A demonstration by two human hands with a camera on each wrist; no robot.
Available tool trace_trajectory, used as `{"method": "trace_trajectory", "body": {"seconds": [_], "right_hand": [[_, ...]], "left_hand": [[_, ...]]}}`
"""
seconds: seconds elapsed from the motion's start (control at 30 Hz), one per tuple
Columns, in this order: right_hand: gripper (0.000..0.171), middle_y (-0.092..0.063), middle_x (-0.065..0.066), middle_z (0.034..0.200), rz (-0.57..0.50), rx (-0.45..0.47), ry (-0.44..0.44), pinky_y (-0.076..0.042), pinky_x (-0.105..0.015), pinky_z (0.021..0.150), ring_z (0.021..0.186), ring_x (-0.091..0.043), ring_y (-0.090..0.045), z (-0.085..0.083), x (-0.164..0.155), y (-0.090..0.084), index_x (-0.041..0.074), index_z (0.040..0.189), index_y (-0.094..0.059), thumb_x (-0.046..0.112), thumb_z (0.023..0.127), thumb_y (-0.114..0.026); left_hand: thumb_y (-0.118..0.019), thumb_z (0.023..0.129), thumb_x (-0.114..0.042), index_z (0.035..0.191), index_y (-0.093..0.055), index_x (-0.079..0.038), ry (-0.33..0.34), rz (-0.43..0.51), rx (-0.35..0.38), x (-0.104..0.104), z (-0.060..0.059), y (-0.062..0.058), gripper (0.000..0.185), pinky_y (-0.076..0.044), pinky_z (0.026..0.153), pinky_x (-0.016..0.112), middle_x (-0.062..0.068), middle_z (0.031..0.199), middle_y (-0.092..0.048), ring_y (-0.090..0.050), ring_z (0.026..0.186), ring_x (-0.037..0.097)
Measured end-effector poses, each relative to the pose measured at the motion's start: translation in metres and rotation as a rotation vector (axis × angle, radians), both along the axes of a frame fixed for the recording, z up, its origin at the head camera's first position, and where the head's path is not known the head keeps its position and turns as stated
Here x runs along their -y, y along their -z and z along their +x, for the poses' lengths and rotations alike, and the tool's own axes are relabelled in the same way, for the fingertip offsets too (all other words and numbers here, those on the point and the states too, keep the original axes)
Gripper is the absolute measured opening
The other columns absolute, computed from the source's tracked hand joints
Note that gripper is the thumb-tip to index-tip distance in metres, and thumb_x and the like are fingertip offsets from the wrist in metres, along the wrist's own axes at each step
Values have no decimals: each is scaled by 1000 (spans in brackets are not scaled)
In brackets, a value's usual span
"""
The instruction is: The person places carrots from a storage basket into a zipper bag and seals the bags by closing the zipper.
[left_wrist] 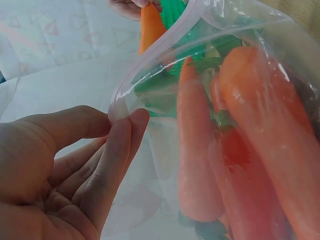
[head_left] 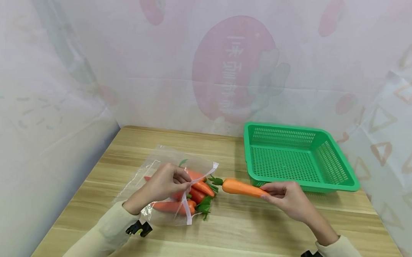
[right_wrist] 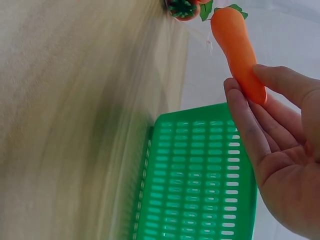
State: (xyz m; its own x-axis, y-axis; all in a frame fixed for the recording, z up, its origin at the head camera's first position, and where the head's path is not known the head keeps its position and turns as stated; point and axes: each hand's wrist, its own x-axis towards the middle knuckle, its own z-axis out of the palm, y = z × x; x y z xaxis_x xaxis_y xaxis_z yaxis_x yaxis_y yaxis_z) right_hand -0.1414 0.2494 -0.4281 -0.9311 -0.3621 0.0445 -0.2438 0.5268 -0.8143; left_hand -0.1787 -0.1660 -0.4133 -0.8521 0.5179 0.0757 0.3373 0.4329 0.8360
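A clear zip bag [head_left: 162,168] with several orange carrots [head_left: 198,191] lies on the wooden table [head_left: 243,229]. My left hand [head_left: 165,182] pinches the bag's open rim [left_wrist: 150,65] between thumb and fingers, lifting it. Inside the bag, the carrots [left_wrist: 260,130] show close up. My right hand [head_left: 286,197] holds one loose carrot [head_left: 241,187] by its thin tip, its green leafy end pointing at the bag's mouth. That carrot [right_wrist: 239,50] hangs just outside the bag, in front of the green basket [head_left: 328,180].
The green plastic mesh basket [right_wrist: 200,180] stands at the right rear of the table and holds nothing. Translucent printed sheets wall in the table at the left, back and right. Bare wood lies along the front edge.
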Motion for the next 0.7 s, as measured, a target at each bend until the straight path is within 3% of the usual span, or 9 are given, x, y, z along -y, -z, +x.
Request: {"method": "trace_trajectory", "body": {"seconds": [0.33, 0.7], "right_hand": [[26, -81, -13, 106, 15, -30, 27, -64, -21, 73, 90, -6, -78, -4, 19, 8, 6, 115, -80, 21, 94, -81], [24, -81, -17, 107, -13, -94, 64, -63, -20, 73, 91, -18, -80, -8, 49, 14, 1, 114, -80, 13, 93, -81]], "left_hand": [[-76, 93, -1, 94, -79, 3, 1, -7, -7, -2, 1, 0, 6, -63, 70, 21, 7, 84, -80, -76, 76, 11], [-76, 93, -1, 92, -80, 2, 7, -8, -24, -2, 0, -1, 5, -62, 69, 19, 7, 82, -80, -76, 75, 11]]}}
